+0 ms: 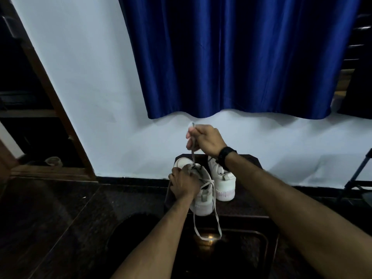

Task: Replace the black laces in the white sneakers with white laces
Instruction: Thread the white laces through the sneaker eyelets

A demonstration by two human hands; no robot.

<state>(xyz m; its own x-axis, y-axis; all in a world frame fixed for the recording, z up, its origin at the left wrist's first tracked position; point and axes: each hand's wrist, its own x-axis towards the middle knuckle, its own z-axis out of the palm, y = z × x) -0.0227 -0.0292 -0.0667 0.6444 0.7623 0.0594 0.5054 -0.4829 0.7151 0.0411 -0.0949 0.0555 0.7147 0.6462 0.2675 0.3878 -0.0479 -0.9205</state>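
White lace beside second sneaker

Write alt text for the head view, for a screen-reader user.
A person's right hand pulls a white lace up from a white sneaker that the left hand holds steady on a dark table. A second white sneaker stands beside it, to the right. Behind are a pale wall and blue curtain.

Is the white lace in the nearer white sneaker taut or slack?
Both. The flat white lace runs taut from the nearer white sneaker up to the right hand; its other end hangs slack. The left hand steadies the sneaker.
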